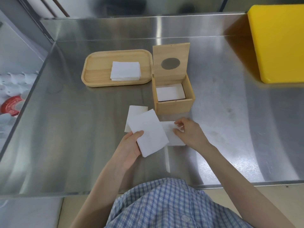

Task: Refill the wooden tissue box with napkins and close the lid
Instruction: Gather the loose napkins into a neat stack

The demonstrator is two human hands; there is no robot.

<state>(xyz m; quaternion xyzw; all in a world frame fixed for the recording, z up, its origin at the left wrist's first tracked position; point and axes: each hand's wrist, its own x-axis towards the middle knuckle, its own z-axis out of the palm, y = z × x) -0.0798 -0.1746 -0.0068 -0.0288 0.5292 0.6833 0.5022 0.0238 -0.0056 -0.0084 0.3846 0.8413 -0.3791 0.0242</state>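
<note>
Wooden tissue box: 1, w/ hinged lid: 1, 1 round hole in it.
Wooden tray: 1.
Napkin stacks: 2, i.e. stack on tray and stack in box; sheets per stack can't be counted.
Loose napkins nr hands: 3 visible, i.e. top napkin, one under it at left, one at right.
Hands: 2, left hand and right hand.
Yellow board: 1.
Steel table: 1.
</note>
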